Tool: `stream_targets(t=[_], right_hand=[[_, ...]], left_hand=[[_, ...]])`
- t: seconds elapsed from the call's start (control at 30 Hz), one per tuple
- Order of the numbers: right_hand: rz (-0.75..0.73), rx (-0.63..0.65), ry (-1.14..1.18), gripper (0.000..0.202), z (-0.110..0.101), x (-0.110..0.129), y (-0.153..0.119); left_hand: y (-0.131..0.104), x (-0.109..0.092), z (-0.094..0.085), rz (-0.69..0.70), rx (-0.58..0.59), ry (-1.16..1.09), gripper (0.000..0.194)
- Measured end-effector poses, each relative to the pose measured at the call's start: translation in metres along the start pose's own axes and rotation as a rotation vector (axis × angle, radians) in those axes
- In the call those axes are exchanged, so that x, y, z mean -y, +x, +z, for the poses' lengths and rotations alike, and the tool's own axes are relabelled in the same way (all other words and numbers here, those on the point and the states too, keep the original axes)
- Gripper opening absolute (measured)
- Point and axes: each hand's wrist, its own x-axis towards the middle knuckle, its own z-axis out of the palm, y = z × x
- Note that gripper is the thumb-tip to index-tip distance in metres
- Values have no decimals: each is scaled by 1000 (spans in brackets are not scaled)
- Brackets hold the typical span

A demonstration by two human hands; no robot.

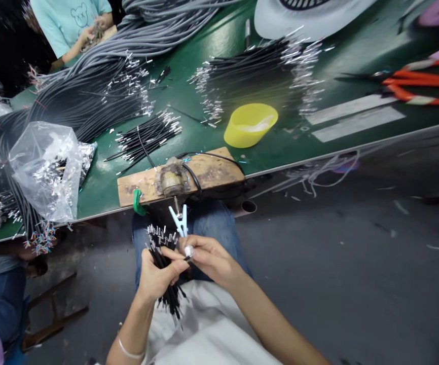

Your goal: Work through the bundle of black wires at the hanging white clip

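black wires (pixel 171 300) sit bunched in the left hand (pixel 156 278), clamped around them; the right hand (pixel 212 258) pinches a small white piece (pixel 188 251) near the light-blue clip (pixel 181 223).

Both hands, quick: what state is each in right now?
Left hand: closed, holding a bundle of short black cables.
Right hand: closed, pinching a small white piece.

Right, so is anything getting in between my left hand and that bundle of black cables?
Nothing visible is: your left hand is wrapped directly around the bundle of black cables. The light-blue clip is beside the bundle's upper end, near your right hand, not between them.
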Motion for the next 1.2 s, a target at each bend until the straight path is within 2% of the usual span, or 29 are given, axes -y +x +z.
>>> stream_targets(t=[0.07,0.2,0.27,0.4,0.5,0.73,0.87,1.03,1.13,1.2], right_hand=[[69,-16,96,34,-2,-1,7],[-8,-132,137,29,-6,7,28],[-32,-146,149,30,-4,13,38],[90,-92,264,43,10,18,51],[135,-127,361,39,17,17,54],[160,-92,392,40,19,19,51],[210,-81,416,45,12,11,50],[107,-202,197,48,-11,-4,41],[65,-282,134,37,-21,-7,22],[4,-344,41,27,-20,-6,7]], left_hand=[[1,-5,0,37,-21,40,21],[-3,-13,1,111,-79,106,22],[-4,-14,0,158,-132,134,22],[1,-15,-2,258,-257,186,21],[7,-16,-1,299,-304,211,23],[14,-23,5,315,-289,255,18],[13,-28,5,297,-295,272,17],[7,-28,5,226,-289,276,15],[1,-25,6,162,-290,271,14],[-2,-21,6,104,-295,266,15]])
